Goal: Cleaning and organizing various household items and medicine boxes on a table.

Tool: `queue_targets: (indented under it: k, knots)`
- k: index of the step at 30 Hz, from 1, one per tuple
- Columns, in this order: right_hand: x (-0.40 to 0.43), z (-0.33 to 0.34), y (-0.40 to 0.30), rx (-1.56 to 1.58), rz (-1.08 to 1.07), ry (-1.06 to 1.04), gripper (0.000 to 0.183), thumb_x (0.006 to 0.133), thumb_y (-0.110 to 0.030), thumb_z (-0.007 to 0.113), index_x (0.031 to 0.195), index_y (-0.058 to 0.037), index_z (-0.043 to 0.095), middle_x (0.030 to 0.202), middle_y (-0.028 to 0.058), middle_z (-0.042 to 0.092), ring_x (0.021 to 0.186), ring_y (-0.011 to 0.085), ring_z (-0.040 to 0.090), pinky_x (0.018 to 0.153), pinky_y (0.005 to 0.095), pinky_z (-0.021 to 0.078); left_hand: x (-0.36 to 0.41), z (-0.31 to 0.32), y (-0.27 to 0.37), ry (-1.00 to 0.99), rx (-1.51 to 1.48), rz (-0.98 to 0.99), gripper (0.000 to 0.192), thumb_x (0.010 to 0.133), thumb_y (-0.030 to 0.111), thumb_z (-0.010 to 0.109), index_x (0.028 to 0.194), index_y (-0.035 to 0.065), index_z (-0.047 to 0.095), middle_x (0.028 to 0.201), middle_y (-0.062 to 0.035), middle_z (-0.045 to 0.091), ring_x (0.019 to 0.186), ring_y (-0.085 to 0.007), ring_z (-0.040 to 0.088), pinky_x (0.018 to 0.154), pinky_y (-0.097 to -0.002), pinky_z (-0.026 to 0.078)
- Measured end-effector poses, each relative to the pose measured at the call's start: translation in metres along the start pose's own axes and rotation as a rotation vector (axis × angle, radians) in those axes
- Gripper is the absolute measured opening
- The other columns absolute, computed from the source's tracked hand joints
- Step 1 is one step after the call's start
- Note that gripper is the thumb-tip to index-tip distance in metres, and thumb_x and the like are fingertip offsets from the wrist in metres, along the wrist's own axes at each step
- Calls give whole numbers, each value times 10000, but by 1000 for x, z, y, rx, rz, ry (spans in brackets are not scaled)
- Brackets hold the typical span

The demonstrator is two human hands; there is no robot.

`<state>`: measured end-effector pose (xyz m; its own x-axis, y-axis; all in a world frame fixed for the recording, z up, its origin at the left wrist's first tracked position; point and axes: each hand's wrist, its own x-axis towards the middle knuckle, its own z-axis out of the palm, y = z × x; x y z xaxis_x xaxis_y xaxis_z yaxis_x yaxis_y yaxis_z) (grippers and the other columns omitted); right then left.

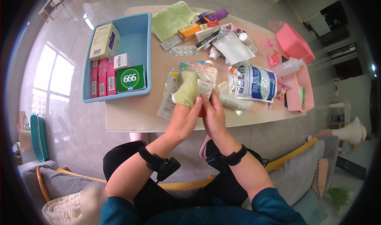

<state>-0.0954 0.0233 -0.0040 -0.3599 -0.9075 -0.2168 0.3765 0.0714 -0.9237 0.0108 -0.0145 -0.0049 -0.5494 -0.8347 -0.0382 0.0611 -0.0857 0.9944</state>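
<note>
Over the near part of the low table, my left hand [185, 118] holds a fuzzy light green cloth [187, 91], its fingers partly hidden by it. My right hand [213, 112] grips a small box with a white printed face [204, 87] and a red part showing between the hands; my left thumb touches it too. A clear zip bag [205, 71] lies just beyond. To the left is a flat clear packet [168, 98] with print. On the right lie a white tube [232, 101] and a white and blue printed pouch [254, 83].
A blue plastic bin [148, 46] with several boxes stands at the left. Behind are a green towel [172, 19], an orange box [188, 31], a blister pack [184, 51] and white bottles. Pink baskets [294, 43] and a clear bottle [287, 67] sit at the right.
</note>
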Motion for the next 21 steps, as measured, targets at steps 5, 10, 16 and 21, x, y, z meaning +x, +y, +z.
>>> queue_targets:
  k: [5,10,16,21]
  knots:
    - [9,-14,-8,167,36,110,341,997,-233,462,1274,-35,460,1127,45,569,1020,118,538,897,277,440,-18,14,6,-90,285,74,319,960,147,472,1237,-11,483,1193,-217,528,1127,-382,496,950,-411,384]
    - [20,-28,-14,248,-34,167,401,1005,-325,391,1253,-21,473,1192,112,571,1088,225,568,960,357,442,-34,22,10,-118,341,207,275,931,145,495,1156,-13,509,1109,-261,538,1054,-472,468,896,-481,387]
    - [30,-31,-32,134,-62,176,432,927,-347,553,1210,-28,487,1129,81,586,987,189,601,876,346,480,-29,17,11,61,135,226,319,928,127,493,1209,-24,499,1099,-251,562,1056,-451,502,906,-438,401]
    - [30,-31,-29,333,134,157,455,870,-320,619,1227,-72,488,1080,66,603,1009,186,586,902,352,449,-27,18,14,64,149,195,317,932,125,490,1212,-24,496,1097,-258,562,1059,-449,503,904,-425,404]
